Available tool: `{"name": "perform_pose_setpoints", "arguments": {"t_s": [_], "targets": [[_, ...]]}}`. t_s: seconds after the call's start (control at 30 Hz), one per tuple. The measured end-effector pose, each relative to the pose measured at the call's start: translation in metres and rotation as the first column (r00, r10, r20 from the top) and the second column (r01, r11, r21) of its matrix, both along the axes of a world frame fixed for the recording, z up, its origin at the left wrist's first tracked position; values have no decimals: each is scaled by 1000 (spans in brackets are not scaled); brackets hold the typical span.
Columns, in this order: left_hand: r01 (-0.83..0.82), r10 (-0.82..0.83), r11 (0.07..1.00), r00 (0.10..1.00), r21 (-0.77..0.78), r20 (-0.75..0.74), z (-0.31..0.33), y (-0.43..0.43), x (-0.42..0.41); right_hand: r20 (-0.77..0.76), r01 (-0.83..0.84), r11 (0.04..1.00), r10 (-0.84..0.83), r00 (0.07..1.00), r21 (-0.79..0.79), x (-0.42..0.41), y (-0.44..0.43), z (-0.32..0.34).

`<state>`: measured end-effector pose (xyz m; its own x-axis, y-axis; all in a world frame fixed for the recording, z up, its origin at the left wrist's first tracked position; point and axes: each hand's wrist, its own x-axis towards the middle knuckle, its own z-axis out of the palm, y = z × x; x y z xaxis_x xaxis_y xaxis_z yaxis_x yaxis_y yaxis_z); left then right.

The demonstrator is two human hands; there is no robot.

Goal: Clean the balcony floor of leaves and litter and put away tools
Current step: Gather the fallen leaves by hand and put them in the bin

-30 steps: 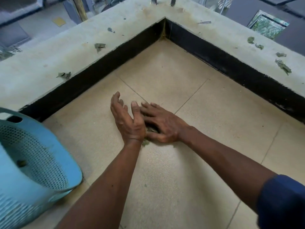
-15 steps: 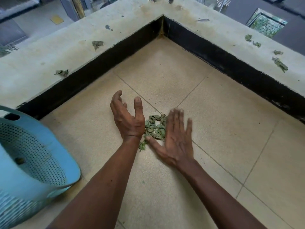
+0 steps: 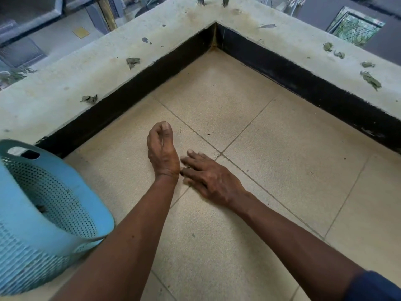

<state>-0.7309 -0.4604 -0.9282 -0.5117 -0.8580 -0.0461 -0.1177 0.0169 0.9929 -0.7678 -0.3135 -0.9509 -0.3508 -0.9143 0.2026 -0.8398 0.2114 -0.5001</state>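
My left hand (image 3: 162, 153) stands on its edge on the beige tiled floor (image 3: 282, 166), fingers curled into a cup. My right hand (image 3: 212, 179) lies flat beside it, fingers spread, fingertips against the left wrist. The leaf pile is hidden between and under the hands; only a dark sliver shows at the right fingertips. Whether the left hand holds leaves cannot be seen. A blue perforated basket (image 3: 54, 159) lies tilted at the left, mouth toward me, with a small dark scrap (image 3: 41, 208) inside.
A concrete ledge (image 3: 65, 88) with a black base wraps the corner. Dry leaves lie on it: one (image 3: 132, 61) and another (image 3: 89, 98) on the left, several (image 3: 371, 80) on the right. Railing posts stand at the far corner.
My right hand has swept left across the leaf pile and now presses against my left wrist. The left fingers have curled in. The green leaves seen half a second ago are now covered.
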Motion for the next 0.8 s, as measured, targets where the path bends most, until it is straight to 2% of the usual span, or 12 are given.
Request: {"name": "perform_pose_setpoints", "arguments": {"t_s": [0.13, 0.37, 0.43, 0.47, 0.5, 0.53, 0.57, 0.6, 0.63, 0.7, 0.73, 0.8], "targets": [[79, -78, 996, 996, -31, 29, 10, -3, 5, -24, 33, 986, -38, 999, -162, 0, 3, -7], [173, -161, 972, 983, -157, 84, 1, -7, 10, -104, -33, 991, 20, 994, -129, 2, 12, -9], [189, -167, 967, 977, -168, 134, -2, -6, 9, -65, 70, 986, -81, 995, -155, 1, 14, -5], [198, -175, 965, 974, -170, 142, -2, -5, 9, 43, 201, 962, -196, 980, -184, 2, 14, -2], [203, -182, 964, 975, -174, 131, -2, -5, 11, 238, 380, 902, -330, 913, -207, 3, 16, 6], [215, -196, 958, 974, -188, 112, -1, -4, 13, 497, 575, 796, -427, 755, -190, 3, 17, 14], [252, -233, 942, 966, -221, 110, 0, -2, 15, 737, 730, 669, -423, 527, -138, 2, 20, 21], [306, -278, 912, 951, -272, 138, 0, -1, 17, 898, 825, 559, -318, 303, -81, -1, 25, 28], [374, -324, 866, 925, -331, 197, -2, 1, 19, 980, 877, 479, -161, 118, -27, -2, 31, 34], [555, -400, 708, 825, -436, 400, -6, 6, 20, 968, 920, 385, 193, -161, 77, -1, 49, 40], [664, -418, 580, 740, -472, 528, -8, 9, 18, 913, 930, 349, 329, -240, 118, 2, 58, 43], [842, -379, 282, 539, -460, 752, -11, 12, 11, 843, 943, 295, 459, -280, 153, 9, 72, 52]]}}
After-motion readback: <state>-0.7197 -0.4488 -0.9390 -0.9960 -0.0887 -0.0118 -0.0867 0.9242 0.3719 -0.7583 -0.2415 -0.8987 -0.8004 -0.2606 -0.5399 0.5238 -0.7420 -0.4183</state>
